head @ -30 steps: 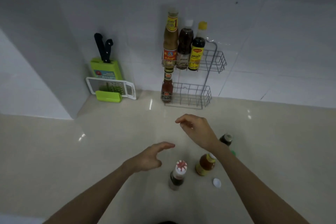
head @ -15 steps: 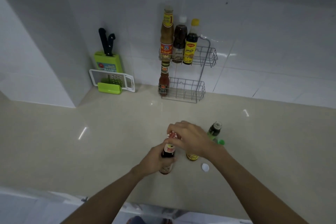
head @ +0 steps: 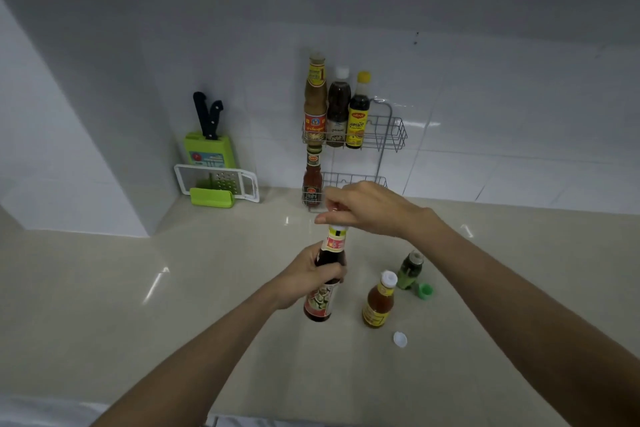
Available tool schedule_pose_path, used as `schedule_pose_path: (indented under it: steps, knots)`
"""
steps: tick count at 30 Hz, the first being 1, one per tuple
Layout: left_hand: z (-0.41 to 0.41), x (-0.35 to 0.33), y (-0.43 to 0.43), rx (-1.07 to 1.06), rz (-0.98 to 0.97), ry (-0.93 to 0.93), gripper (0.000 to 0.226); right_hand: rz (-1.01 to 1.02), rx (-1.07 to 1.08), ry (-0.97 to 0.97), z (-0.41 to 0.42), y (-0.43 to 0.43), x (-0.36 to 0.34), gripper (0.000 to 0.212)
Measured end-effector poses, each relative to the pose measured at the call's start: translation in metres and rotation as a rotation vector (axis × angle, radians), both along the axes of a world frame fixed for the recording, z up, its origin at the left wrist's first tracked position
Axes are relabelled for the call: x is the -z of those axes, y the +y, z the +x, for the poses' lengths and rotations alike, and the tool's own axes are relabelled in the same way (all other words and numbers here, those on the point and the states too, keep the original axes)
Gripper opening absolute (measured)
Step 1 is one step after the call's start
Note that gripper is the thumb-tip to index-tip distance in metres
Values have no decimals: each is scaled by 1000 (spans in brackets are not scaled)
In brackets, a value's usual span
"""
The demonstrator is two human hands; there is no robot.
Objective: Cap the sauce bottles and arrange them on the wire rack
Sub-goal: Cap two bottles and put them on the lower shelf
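My left hand (head: 308, 277) grips the middle of a dark sauce bottle (head: 320, 302) with a red label, held above the counter. My right hand (head: 367, 208) is closed over the bottle's top, fingers on its cap, which is mostly hidden. An amber bottle (head: 378, 305) with a white nozzle stands on the counter to the right, a loose white cap (head: 400, 338) just beside it. Behind it a green bottle (head: 408, 270) stands next to a green cap (head: 425, 290). The wire rack (head: 388, 135) on the wall holds three bottles on its upper shelf and a red one (head: 311, 180) below.
A green knife block (head: 207, 149) with two black-handled knives and a white grater (head: 221, 180) stand in the back left corner. The beige counter (head: 173, 305) runs to white tiled walls; its front edge lies at the bottom.
Both hands came together on the dark bottle; the left took hold of it and lifted it, while the right closed over its cap.
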State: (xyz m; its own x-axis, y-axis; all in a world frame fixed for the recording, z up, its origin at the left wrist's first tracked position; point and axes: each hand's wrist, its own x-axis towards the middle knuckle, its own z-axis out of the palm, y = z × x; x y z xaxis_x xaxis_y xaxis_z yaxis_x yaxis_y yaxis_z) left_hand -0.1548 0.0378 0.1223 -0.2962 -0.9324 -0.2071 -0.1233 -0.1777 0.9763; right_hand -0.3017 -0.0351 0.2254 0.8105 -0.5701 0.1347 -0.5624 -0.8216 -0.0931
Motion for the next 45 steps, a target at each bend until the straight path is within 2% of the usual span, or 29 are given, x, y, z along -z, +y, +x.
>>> schedule_pose_path:
  steps: [3,6,8,11,12,13,15,17,18,20,21,23,25,27,28,30,32,33,35,37,39,41,43,45]
  knots:
    - [5,-7,-4,-27,-35,-31,10,-289,-28,123,-2,-7,-8,52]
    - [2,-13,-6,-267,-170,-170,10,-401,16,176,-3,-11,-9,60]
    - [-3,-18,-7,-378,-241,-278,14,-316,207,71,5,-8,-4,57]
    - [-3,-22,-10,-558,-343,-754,18,44,629,-41,20,-1,-4,47]
    - [1,-21,-11,-569,-366,-830,17,127,648,-4,23,1,-5,43]
    - [5,-19,-13,-535,-347,-818,17,160,603,53,26,4,-9,43]
    - [16,-16,-20,-386,-235,-503,15,163,517,130,28,6,-18,48]
    - [26,-20,-25,-212,-145,-192,12,-24,357,100,26,-1,-24,49]
    - [29,-22,-26,-138,-129,-107,10,-167,231,97,27,-4,-25,52]
    - [30,-27,-29,-56,-128,-29,8,-372,18,127,25,-11,-24,49]
    - [28,-28,-30,-73,-136,-26,8,-432,-13,120,24,-14,-21,45]
    - [15,-29,-28,-257,-159,-123,9,-430,134,70,26,-17,-15,39]
    - [2,-28,-25,-507,-191,-299,11,-376,316,103,31,-18,-4,33]
    - [-1,-24,-24,-597,-222,-445,13,-349,295,116,33,-20,5,32]
    - [5,-20,-26,-527,-210,-413,13,-307,254,118,29,-21,4,33]
    - [24,-20,-30,-198,-162,-202,11,-213,133,90,18,-22,-4,44]
    - [39,-24,-29,135,-80,-28,9,-234,-32,61,14,-17,-8,45]
    - [41,-27,-28,196,-71,-12,10,-275,-78,77,14,-14,-8,41]
    - [35,-27,-26,82,-87,-49,9,-285,40,7,19,-10,1,31]
    - [23,-19,-26,-193,-113,-186,11,-242,310,25,29,-7,11,22]
    - [12,-10,-26,-417,-168,-498,15,-154,486,54,40,-7,27,18]
    - [5,-5,-23,-512,-200,-775,17,40,638,36,45,-13,38,28]
    - [2,-2,-23,-552,-217,-809,19,335,689,-195,50,-15,45,44]
    - [1,-2,-27,-552,-257,-784,21,408,697,-377,51,-18,45,48]
